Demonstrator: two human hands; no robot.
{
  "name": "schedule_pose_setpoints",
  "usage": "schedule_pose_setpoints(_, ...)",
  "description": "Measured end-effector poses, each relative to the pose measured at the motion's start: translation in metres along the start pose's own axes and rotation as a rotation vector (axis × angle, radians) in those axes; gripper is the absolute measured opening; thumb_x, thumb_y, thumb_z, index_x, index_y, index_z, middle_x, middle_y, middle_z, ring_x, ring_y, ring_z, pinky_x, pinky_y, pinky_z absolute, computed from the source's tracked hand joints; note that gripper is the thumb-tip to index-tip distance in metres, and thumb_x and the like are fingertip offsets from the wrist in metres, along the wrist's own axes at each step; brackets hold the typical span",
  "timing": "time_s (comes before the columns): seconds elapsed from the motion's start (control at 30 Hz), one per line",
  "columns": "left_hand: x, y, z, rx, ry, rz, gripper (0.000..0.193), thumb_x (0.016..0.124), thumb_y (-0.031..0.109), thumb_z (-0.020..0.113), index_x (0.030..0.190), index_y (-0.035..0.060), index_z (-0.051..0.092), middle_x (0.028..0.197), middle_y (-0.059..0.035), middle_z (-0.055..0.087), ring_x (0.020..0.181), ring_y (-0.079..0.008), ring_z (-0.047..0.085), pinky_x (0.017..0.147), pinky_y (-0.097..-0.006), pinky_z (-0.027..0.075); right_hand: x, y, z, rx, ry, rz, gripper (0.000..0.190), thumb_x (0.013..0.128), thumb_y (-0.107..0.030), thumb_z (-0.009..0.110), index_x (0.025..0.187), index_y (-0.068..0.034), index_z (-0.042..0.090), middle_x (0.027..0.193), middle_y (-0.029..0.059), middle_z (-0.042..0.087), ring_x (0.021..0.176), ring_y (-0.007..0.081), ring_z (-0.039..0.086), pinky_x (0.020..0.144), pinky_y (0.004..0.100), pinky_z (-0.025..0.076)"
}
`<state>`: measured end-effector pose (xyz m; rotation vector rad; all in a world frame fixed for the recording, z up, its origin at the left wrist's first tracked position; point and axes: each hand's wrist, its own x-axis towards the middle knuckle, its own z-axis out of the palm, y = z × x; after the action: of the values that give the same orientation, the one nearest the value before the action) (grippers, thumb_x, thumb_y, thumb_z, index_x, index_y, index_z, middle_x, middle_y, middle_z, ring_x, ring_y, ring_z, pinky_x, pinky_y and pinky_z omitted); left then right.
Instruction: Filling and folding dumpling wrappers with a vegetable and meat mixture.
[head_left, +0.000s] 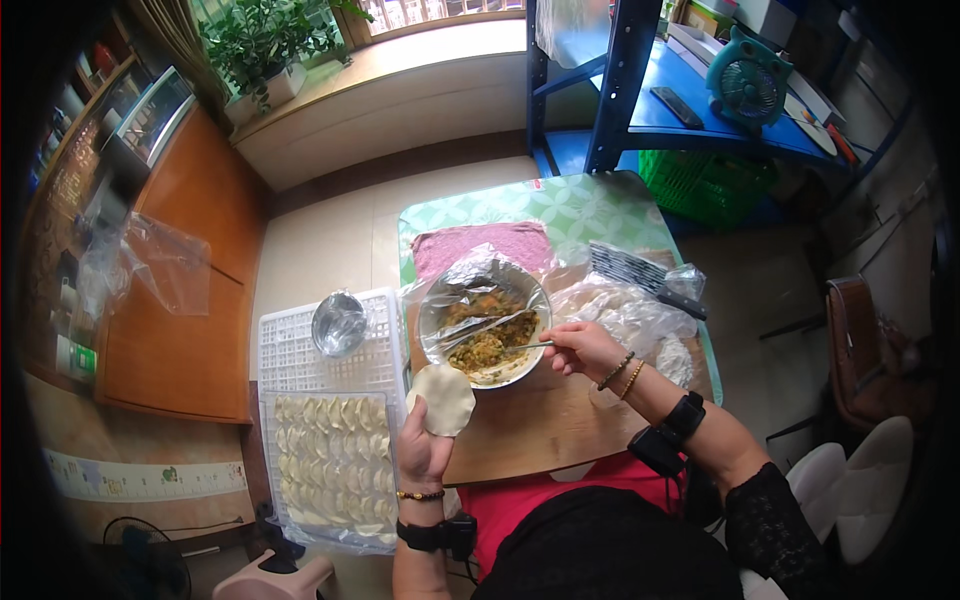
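A round, flat dough wrapper (445, 399) lies on the fingers of my left hand (424, 447), just below the near left rim of a bowl. Between the fingers of my right hand (585, 349) is the handle of a metal utensil (531, 346); its tip is hidden in the chopped filling (480, 352). The filling sits in a round bowl (544, 367), partly covered by clear plastic film (469, 289). To the left, a tray of dumplings (334, 461) in several rows stands on a white plastic rack.
A small metal bowl (339, 324) sits on the white rack (285, 337). Right of the filling bowl are a plastic bag (600, 304), a cleaver's handle (681, 301) and white flour (675, 364). Behind the bowl lies a pink cloth (480, 244). A wooden board (525, 442) covers the near table.
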<state>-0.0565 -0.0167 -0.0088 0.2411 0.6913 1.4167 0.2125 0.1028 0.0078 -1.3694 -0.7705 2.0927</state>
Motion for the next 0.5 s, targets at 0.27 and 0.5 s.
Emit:
schedule_pose_setpoints(0.27,0.019,-0.019,0.023,-0.126,-0.035,-0.118,0.046,0.104,0.029,0.032,0.142,0.0022,0.035,0.142,-0.0140,0.044,0.131,-0.0308,0.043,0.111,-0.0461,0.034,-0.053,-0.016,0.031,-0.091,-0.015,-0.229,0.023,0.097,-0.015,0.053,0.108,0.002,0.063,0.083,0.0048,0.066,0.060,0.0097,0.063,0.052,0.0217,0.051)
schedule_pose_setpoints(0.5,0.020,-0.032,0.031,-0.208,-0.146,-0.124,0.051,0.104,0.037,0.028,0.142,0.0026,0.034,0.142,-0.0150,0.043,0.130,-0.0312,0.042,0.111,-0.0471,0.032,-0.077,0.011,0.049,-0.595,0.072,-0.742,0.015,0.091,-0.007,0.059,0.101,0.002,0.066,0.077,0.0076,0.065,0.059,0.0153,0.063,0.055,0.0277,0.050)
